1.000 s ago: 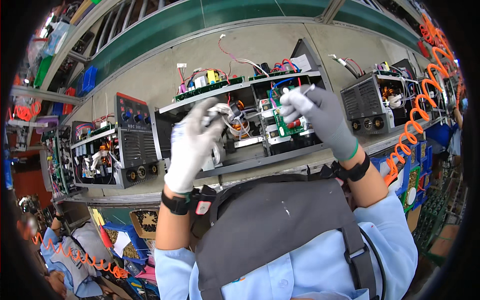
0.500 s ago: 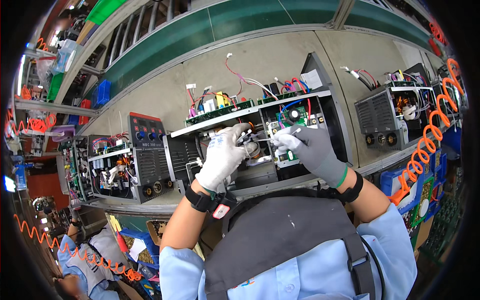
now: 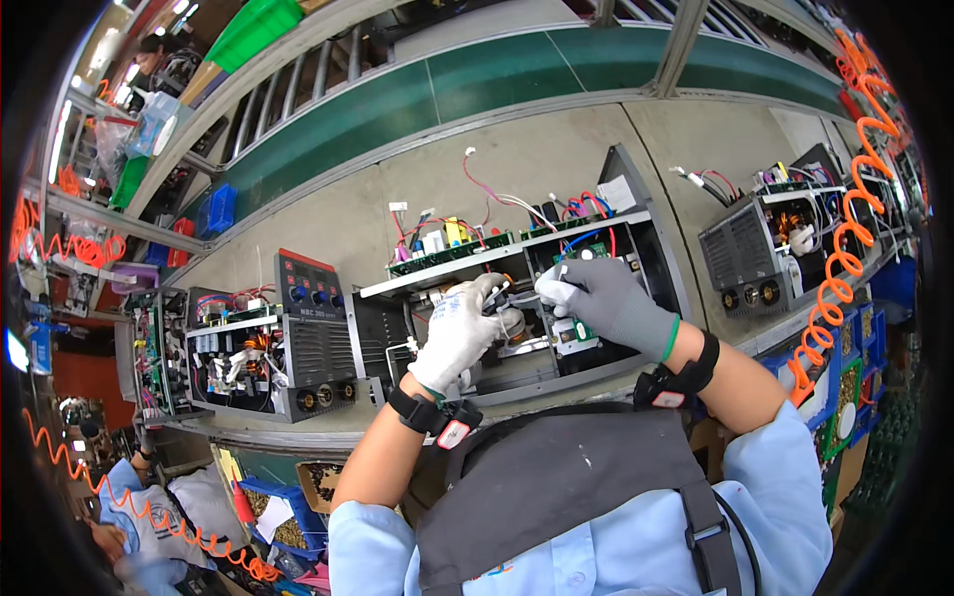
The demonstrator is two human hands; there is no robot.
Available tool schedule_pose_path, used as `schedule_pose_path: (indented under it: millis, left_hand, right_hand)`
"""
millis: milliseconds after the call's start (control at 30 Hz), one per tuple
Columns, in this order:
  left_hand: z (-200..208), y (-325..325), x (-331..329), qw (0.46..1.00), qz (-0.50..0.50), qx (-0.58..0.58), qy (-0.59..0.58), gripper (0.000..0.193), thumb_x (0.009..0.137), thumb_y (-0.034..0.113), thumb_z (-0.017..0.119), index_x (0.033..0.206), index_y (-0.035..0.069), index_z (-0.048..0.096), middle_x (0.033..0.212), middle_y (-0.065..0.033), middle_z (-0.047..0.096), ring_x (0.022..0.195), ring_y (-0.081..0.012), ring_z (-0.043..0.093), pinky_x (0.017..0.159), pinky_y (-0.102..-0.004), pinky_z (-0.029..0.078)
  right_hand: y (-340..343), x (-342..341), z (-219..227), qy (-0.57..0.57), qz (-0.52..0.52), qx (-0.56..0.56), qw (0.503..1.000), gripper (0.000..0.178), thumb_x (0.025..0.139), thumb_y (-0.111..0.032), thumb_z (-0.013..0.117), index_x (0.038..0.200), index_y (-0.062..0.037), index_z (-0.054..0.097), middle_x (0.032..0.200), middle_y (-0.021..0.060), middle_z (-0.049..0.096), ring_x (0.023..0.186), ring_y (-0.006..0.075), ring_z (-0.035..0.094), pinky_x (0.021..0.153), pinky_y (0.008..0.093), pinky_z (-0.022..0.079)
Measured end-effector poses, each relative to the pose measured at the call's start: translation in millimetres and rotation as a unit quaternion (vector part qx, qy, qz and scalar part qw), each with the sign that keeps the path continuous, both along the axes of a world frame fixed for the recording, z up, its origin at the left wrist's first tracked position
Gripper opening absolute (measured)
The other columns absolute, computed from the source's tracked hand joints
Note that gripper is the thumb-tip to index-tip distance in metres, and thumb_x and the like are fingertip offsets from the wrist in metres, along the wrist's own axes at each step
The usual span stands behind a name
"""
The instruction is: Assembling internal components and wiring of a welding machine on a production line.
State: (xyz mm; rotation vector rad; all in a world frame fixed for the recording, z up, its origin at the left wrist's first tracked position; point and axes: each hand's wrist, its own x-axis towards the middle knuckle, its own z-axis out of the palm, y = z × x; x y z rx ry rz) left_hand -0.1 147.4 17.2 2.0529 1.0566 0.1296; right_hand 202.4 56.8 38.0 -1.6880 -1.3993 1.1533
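Observation:
An open-sided metal machine housing [image 3: 467,392] lies before me, with a copper-wound coil, wires and circuit boards inside. My left hand [image 3: 457,333], in a white glove, reaches into its middle, thumb and fingers pinched together. From there a thin white strip [image 3: 521,299], like a cable tie or wire, runs toward my right hand [image 3: 614,303]. That hand wears a grey glove with pale fingertips, closed just right of the coil. What sits between its fingertips is mostly hidden. A long circuit board [image 3: 452,260] with upright components stands along the housing's far edge.
To the left stands a similar machine [image 3: 318,343] with a red-edged knob panel; another machine [image 3: 745,263] is at the right. An orange coiled hose [image 3: 830,298] hangs at the right. Blue parts bins [image 3: 298,521] sit below the bench, and a co-worker [image 3: 149,507] is at lower left.
The whole view has shifted, so the bench sits lower and a little to the right. Both hands stay at the coil; the right has moved slightly toward the housing's far side.

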Motion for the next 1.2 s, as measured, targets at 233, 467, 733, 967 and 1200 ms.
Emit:
schedule_pose_path:
  millis: [233,467,733,967,1200]
  left_hand:
    - [4,-4,-17,0.994,0.041,-0.052,-0.087,0.048,0.080,0.014,0.064,0.125,0.002,0.055,0.100,-0.0143,0.065,0.089,-0.0158,0.062,0.079,-0.0282,0.049]
    - [-13,-7,-8,0.984,0.138,-0.031,-0.107,0.026,0.084,0.016,0.058,0.102,-0.001,0.059,0.086,-0.0132,0.064,0.078,-0.0215,0.059,0.071,-0.0346,0.046]
    - [-9,2,-17,0.965,0.158,-0.119,-0.169,0.013,0.082,0.007,0.063,0.092,-0.001,0.063,0.075,-0.0017,0.062,0.067,-0.0063,0.053,0.063,-0.0233,0.044]
    - [19,-1,-7,0.890,0.287,-0.129,-0.330,0.020,0.080,-0.002,0.064,0.099,-0.002,0.059,0.080,-0.0041,0.064,0.068,-0.0095,0.058,0.064,-0.0218,0.049]
    - [-13,-16,9,0.910,0.180,-0.143,-0.346,0.055,0.078,-0.003,0.063,0.130,-0.004,0.045,0.085,-0.0030,0.061,0.077,-0.0079,0.056,0.069,-0.0219,0.047]
  right_hand:
    - [30,-16,17,-0.166,0.108,0.051,0.979,0.019,0.088,-0.021,0.063,0.098,-0.0074,0.069,0.078,0.0125,0.068,0.068,0.0221,0.067,0.064,0.0318,0.052]
    - [28,-23,-6,-0.183,0.108,0.065,0.975,0.023,0.087,-0.032,0.061,0.095,-0.0116,0.069,0.081,0.0130,0.068,0.077,0.0328,0.065,0.070,0.0415,0.050]
    - [22,-24,4,-0.073,0.004,0.059,0.996,0.017,0.082,-0.021,0.066,0.093,-0.0082,0.067,0.082,0.0113,0.069,0.076,0.0278,0.067,0.068,0.0339,0.051]
    - [26,-30,-6,-0.188,0.071,0.115,0.973,0.012,0.082,-0.019,0.065,0.087,-0.0083,0.067,0.080,0.0116,0.067,0.075,0.0279,0.066,0.066,0.0360,0.051]
    - [23,-32,-23,-0.020,0.003,0.088,0.996,0.022,0.080,-0.009,0.064,0.101,-0.0048,0.059,0.079,0.0084,0.066,0.074,0.0201,0.066,0.068,0.0310,0.052]
